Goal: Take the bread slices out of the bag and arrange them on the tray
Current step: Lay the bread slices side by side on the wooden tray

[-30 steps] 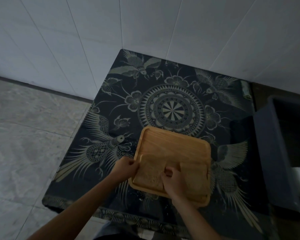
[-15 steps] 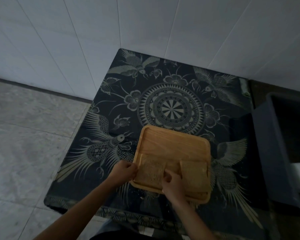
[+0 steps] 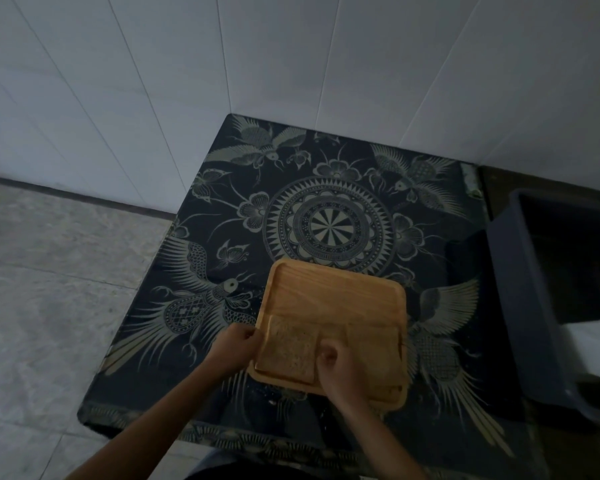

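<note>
A square wooden tray [image 3: 336, 296] lies on the near part of a dark patterned table. Two bread slices lie side by side in its near half: the left slice [image 3: 290, 348] and the right slice [image 3: 378, 351]. My left hand [image 3: 238, 346] is curled at the tray's left rim, its fingertips on the left slice's left edge. With its fingers bent, my right hand [image 3: 338, 370] pinches that slice's right edge, in the gap between the two slices. It hides part of the right slice. No bag is in view.
The table [image 3: 326, 188], with its bird and mandala pattern, stands in a corner of white tiled walls. A dark grey bin [image 3: 520, 306] stands close to the right, with something white [image 3: 596, 344] inside. Pale floor tiles lie to the left.
The left slice has settled flatter into the tray's near left corner. Both hands stay at its edges, and the right hand has drawn slightly nearer to me.
</note>
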A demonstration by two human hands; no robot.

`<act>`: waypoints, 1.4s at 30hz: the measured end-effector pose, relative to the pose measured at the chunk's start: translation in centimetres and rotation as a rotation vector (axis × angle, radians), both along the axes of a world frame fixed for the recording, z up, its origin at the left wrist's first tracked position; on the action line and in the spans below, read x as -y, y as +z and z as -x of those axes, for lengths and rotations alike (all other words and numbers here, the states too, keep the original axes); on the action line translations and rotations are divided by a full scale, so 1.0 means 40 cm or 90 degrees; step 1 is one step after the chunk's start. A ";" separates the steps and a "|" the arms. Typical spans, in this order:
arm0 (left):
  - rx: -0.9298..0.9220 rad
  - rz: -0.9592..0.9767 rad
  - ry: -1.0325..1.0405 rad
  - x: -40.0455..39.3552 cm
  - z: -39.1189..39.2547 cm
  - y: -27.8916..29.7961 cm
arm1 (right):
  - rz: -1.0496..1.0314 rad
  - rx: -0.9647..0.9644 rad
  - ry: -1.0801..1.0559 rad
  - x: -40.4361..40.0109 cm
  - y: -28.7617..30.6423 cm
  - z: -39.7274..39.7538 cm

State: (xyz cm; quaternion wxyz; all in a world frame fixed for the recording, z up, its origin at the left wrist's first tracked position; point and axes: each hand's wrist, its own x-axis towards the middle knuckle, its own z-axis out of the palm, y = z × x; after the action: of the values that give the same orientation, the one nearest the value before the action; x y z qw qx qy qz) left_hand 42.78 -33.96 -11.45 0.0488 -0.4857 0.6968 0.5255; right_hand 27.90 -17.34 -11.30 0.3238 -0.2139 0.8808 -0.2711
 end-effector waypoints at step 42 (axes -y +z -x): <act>-0.125 -0.150 0.148 -0.283 0.318 -0.041 | 0.058 0.270 -0.133 -0.217 0.036 0.355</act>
State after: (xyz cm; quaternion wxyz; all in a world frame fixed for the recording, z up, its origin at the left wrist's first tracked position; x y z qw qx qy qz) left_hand 30.08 -22.64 -13.09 -0.0238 -0.5006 0.5707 0.6505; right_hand 13.71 -8.68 -9.87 0.4618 -0.0746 0.7972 -0.3817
